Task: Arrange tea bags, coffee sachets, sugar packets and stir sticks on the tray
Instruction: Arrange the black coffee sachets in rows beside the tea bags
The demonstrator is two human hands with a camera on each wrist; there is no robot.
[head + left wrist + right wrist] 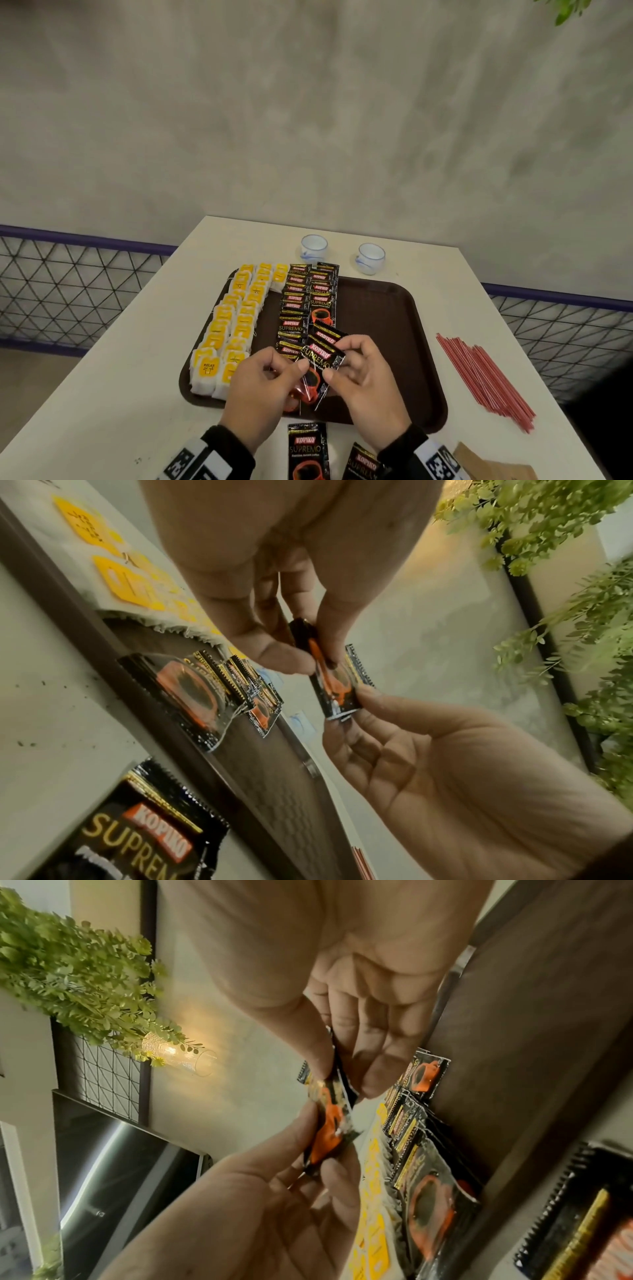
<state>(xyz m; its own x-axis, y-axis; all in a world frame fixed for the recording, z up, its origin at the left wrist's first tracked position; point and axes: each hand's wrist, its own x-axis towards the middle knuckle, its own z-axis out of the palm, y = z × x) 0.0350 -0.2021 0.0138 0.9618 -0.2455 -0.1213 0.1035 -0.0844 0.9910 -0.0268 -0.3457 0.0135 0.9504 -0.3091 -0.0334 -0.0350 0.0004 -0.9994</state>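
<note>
Both hands hold a small stack of black foil coffee sachets (320, 356) just above the near part of the dark brown plastic tray (387, 329). The left hand (260, 390) pinches the stack's lower left edge between thumb and fingers; the right hand (366, 383) pinches its right side. On the tray, yellow-tagged white tea bags (233, 318) lie in overlapping rows at the left, with rows of matching sachets (305, 301) beside them. 2 more sachets (308, 452) lie on the white surface (102, 394) near the wrists. Red stir sticks (483, 377) lie on the surface right of the tray, and 2 white cups (342, 255) stand beyond it.
</note>
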